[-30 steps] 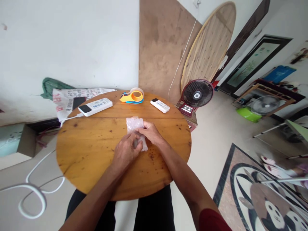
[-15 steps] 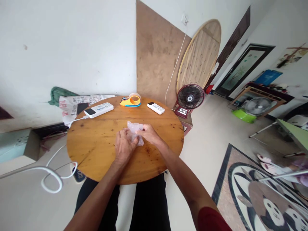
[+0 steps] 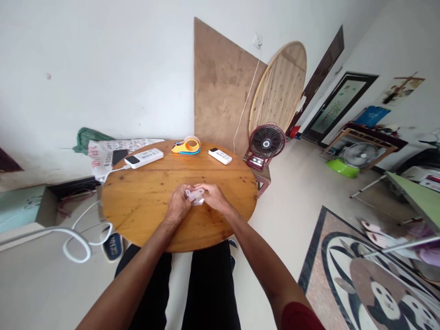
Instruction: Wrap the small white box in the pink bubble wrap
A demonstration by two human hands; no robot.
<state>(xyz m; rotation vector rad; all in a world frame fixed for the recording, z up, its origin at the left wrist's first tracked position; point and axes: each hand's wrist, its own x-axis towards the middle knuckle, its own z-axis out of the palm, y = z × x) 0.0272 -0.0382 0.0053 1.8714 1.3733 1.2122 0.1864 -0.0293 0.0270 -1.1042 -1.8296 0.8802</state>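
A crumpled, translucent plastic wrapping (image 3: 196, 197) is between my hands over the middle of the round wooden table (image 3: 137, 201). My left hand (image 3: 179, 201) grips its left side with curled fingers. At the right, my right hand (image 3: 213, 198) pinches the upper edge between thumb and fingers. Whether anything lies inside the plastic cannot be made out. Beyond my hands stand an orange tape dispenser (image 3: 187, 145) with a roll of clear tape and a small white device with a black end (image 3: 220, 156). A longer white device (image 3: 144, 158) with a cable plugged in lies at the left.
A white cable (image 3: 77, 243) loops off the table's left side. Printed sacking (image 3: 99, 156) lies behind the left edge. A dark red fan (image 3: 267, 141) stands on a stool (image 3: 263, 176) to the right. A brown board (image 3: 227, 82) leans on the wall.
The plastic wrapping was spread flatter on the table and is now bunched smaller between my hands. My left hand has gone from lying over it to gripping its side.
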